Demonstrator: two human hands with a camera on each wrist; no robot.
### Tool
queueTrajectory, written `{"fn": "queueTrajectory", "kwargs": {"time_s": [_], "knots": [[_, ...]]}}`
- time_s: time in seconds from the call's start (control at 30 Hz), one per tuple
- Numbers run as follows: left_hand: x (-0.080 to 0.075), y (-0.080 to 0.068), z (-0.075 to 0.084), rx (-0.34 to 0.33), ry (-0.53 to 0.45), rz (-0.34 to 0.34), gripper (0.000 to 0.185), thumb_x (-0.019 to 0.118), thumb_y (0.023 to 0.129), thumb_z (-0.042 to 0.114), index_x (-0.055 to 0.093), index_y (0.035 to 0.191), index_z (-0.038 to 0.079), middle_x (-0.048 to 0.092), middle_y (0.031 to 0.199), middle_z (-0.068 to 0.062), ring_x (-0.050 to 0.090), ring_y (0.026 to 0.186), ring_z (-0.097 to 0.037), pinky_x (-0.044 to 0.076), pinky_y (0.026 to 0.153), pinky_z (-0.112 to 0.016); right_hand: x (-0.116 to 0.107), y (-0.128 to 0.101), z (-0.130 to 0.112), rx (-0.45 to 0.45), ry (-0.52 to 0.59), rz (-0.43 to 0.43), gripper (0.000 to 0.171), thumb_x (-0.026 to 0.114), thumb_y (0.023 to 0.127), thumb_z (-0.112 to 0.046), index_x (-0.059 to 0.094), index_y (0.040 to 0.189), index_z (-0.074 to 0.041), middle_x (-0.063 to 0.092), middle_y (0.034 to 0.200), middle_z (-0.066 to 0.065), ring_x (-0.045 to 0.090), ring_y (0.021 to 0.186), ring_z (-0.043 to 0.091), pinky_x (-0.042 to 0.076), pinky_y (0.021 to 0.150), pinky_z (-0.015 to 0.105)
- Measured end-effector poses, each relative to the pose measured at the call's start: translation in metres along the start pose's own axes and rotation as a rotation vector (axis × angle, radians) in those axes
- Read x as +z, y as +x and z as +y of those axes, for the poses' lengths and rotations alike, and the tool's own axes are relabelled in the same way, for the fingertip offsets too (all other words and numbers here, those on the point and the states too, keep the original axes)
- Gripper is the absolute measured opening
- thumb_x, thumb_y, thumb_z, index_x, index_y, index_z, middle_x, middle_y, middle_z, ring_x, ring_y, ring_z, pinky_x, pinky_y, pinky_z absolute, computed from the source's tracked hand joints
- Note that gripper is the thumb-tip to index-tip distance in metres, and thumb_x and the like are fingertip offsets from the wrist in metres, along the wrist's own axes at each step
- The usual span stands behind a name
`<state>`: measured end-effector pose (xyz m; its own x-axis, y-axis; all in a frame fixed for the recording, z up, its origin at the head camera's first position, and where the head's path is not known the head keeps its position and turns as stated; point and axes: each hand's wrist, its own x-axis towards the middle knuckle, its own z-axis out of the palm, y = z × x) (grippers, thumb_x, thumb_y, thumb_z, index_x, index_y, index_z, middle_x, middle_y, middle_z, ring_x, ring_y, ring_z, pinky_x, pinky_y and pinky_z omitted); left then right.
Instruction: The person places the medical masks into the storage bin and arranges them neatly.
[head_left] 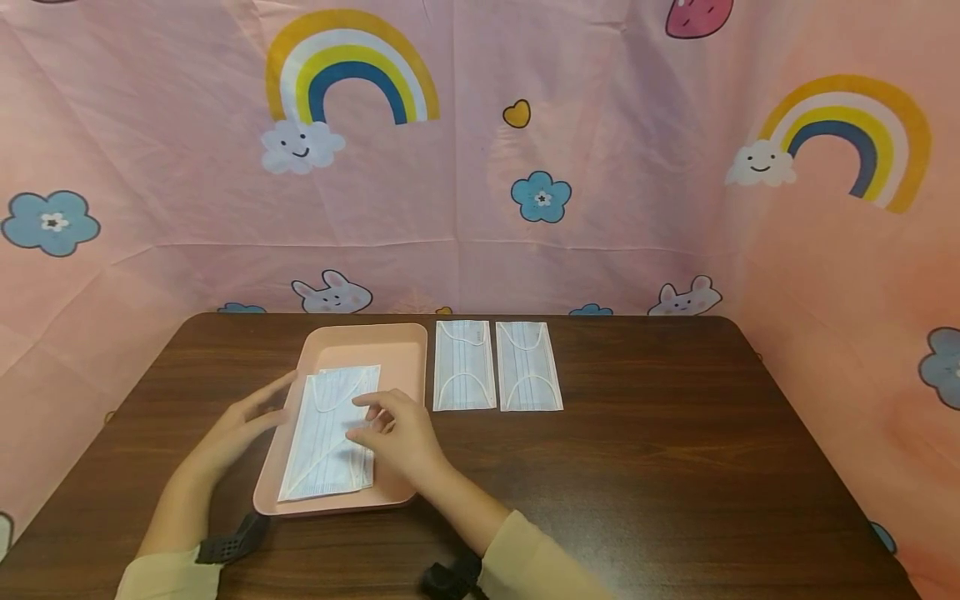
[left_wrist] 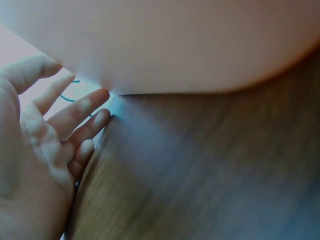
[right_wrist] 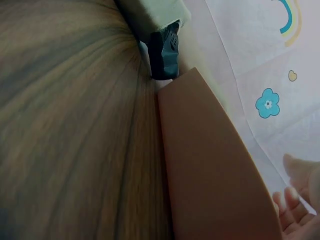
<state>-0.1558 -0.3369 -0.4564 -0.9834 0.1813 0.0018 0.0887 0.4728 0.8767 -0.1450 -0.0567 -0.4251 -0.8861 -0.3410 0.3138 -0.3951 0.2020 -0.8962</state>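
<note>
Backdrop (head_left: 600, 125): pink cloth printed with rainbows, clouds, flowers and rabbits, hung behind and to both sides of my work area.

Surface (head_left: 637, 467): dark brown wood grain, rounded far corners, carrying everything below.

Tray (head_left: 360, 340): pink, rectangular with rounded corners, set left of centre on the surface, long side running away from me. In the left wrist view its outer wall (left_wrist: 200, 45) fills the upper frame, blurred.

Stack of masks (head_left: 330, 433): pale blue pleated face masks with white ear loops, lying inside the tray, slightly fanned, the top one skewed against the one beneath.

Two loose masks (head_left: 464, 365), (head_left: 528, 365): same kind, flat on the surface just to the right of the tray, side by side, edges almost touching, loops upward.

My left hand (head_left: 240, 425): fingers straight and spread, grip apart, resting along the tray's left rim with fingertips by the edge of the stack; holding nothing.

My right hand (head_left: 397, 433): over the right edge of the stack in the tray, fingers loosely bent, fingertips down on the top mask. I cannot tell whether the grip has pinched the mask or only touches it.

Cream sleeves (head_left: 540, 558) and dark wrist straps (head_left: 232, 542): at the near edge.
</note>
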Motion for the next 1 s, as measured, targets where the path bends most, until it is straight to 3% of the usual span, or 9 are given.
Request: {"fn": "queueTrajectory", "kwargs": {"time_s": [0.2, 0.43, 0.67, 1.0], "knots": [[-0.001, 0.000, -0.001, 0.008, -0.011, -0.006, 0.061, 0.057, 0.097, 0.020, 0.031, 0.151, 0.012, 0.024, 0.151, -0.026, 0.028, 0.130, -0.049, 0.026, 0.097, -0.067, -0.013, -0.001, 0.003, -0.044, 0.049, 0.035, 0.032, 0.080, 0.078, -0.010, 0.070, 0.108, -0.004, 0.060, 0.083, 0.003, 0.057, 0.073, 0.005, 0.050, 0.066, 0.020], [0.000, 0.001, -0.002, 0.002, -0.006, -0.001, 0.061, 0.058, 0.096, 0.022, 0.032, 0.150, 0.011, 0.024, 0.151, -0.025, 0.024, 0.132, -0.051, 0.024, 0.098, -0.069, -0.035, -0.002, -0.001, -0.058, 0.079, 0.060, 0.032, 0.077, 0.080, -0.004, 0.068, 0.110, 0.002, 0.064, 0.090, 0.016, 0.062, 0.079, 0.026, 0.052, 0.070, 0.028], [0.000, 0.000, -0.001, -0.011, -0.011, -0.004, 0.062, 0.058, 0.096, 0.023, 0.031, 0.151, 0.011, 0.023, 0.152, -0.024, 0.024, 0.132, -0.051, 0.023, 0.098, -0.069, -0.056, 0.008, 0.019, -0.056, 0.006, 0.103, 0.032, 0.076, 0.082, -0.009, 0.068, 0.113, -0.005, 0.065, 0.095, 0.010, 0.061, 0.080, 0.013, 0.051, 0.071, 0.026], [0.000, 0.000, -0.002, -0.002, -0.018, -0.005, 0.062, 0.058, 0.096, 0.022, 0.031, 0.150, 0.011, 0.022, 0.152, -0.025, 0.023, 0.132, -0.051, 0.023, 0.098, -0.069, -0.090, 0.019, 0.031, -0.032, -0.090, 0.173, 0.038, 0.078, 0.081, -0.017, 0.067, 0.115, -0.007, 0.066, 0.102, 0.010, 0.062, 0.093, 0.021, 0.049, 0.079, 0.040]]}}
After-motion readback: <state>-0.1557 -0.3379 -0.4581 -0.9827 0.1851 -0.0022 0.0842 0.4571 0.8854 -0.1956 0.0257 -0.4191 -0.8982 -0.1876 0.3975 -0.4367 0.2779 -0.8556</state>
